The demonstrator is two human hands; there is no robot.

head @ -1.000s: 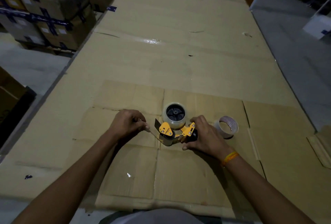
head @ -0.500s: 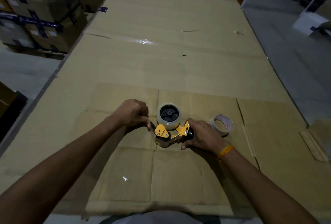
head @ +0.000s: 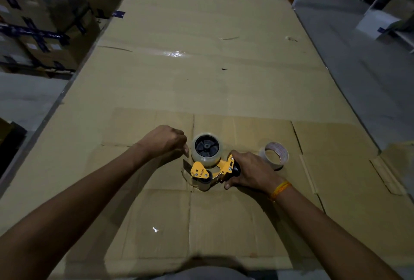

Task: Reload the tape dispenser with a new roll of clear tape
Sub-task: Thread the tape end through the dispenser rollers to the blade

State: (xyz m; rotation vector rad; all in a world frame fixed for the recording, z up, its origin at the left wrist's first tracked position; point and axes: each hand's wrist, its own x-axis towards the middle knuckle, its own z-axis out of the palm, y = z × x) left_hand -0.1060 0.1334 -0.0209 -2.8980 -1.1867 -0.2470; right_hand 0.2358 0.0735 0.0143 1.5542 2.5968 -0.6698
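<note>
- Yellow tape dispenser (head: 207, 171) lies near the middle of the cardboard-covered tabletop (head: 201, 78), a clear tape roll (head: 207, 150) mounted on it.
- Right hand (head: 251, 173) is wrapped around its black handle.
- Left hand (head: 165, 139) is curled, fingertips pinched beside the roll; what they pinch is unclear.
- An empty tape core (head: 274, 155) sits just right.

Hardly any legible text

The tape dispenser (head: 202, 171) carries a small dark brand mark on its yellow side plate, too tiny to read; box labels at left are blurred.
</note>
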